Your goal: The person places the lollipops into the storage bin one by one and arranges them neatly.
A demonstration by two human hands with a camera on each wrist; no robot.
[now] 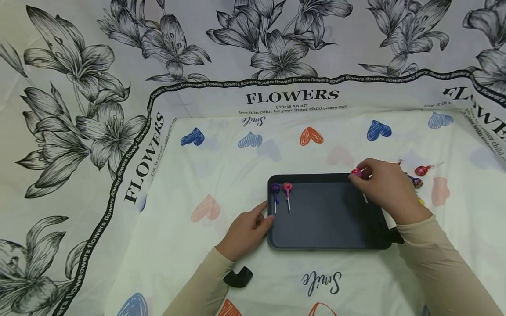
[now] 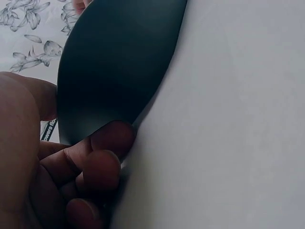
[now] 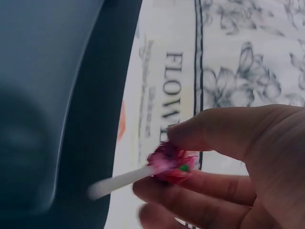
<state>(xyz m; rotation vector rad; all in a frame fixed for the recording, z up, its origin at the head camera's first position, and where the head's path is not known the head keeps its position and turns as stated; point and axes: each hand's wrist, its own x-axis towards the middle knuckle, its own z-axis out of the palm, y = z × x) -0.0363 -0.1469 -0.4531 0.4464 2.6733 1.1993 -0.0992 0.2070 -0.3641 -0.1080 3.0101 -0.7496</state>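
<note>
A dark rectangular tray (image 1: 328, 215) lies on the cloth. My left hand (image 1: 248, 230) grips its left edge; in the left wrist view the tray (image 2: 124, 62) sits between the thumb and curled fingers (image 2: 113, 138). With thumb and fingertips my right hand (image 1: 389, 186) pinches a pink-and-red wrapped lollipop (image 3: 171, 162) by its head, over the tray's far right corner. The white stick (image 3: 119, 183) points back over the tray. Inside the tray's far left corner, a purple lollipop (image 1: 275, 188) and a pink lollipop (image 1: 287, 188) lie side by side, sticks toward me.
Right of the tray lie more lollipops: a red one (image 1: 422, 170), a dark one (image 1: 417, 181) and a yellow one (image 1: 421, 201), partly behind my right hand and sleeve. The tablecloth (image 1: 221, 175) has printed hearts, flowers and lettering. Black straps (image 1: 238, 277) show at my wrists.
</note>
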